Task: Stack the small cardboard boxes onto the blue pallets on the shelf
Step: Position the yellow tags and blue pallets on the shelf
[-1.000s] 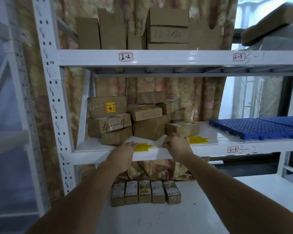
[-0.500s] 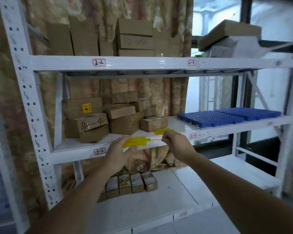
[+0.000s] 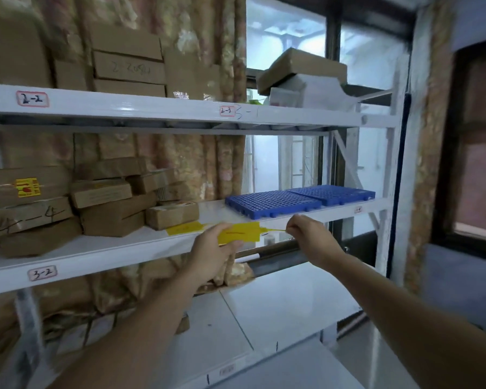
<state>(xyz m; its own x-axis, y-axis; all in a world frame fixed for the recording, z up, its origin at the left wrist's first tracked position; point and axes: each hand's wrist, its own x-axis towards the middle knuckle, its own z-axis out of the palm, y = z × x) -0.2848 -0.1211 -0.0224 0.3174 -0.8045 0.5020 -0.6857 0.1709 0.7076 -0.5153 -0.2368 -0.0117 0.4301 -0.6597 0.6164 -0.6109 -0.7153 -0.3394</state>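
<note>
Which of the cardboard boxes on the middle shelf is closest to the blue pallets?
The small box at the right front of the pile, by the loose yellow tag. The others sit further left or behind it.

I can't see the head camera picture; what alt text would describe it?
Two bare hands hold a yellow tag at a white shelf's front edge: left hand on the tag, right hand pinching its thin tail. Small cardboard boxes sit piled at left; two blue pallets lie bare at right.
</note>
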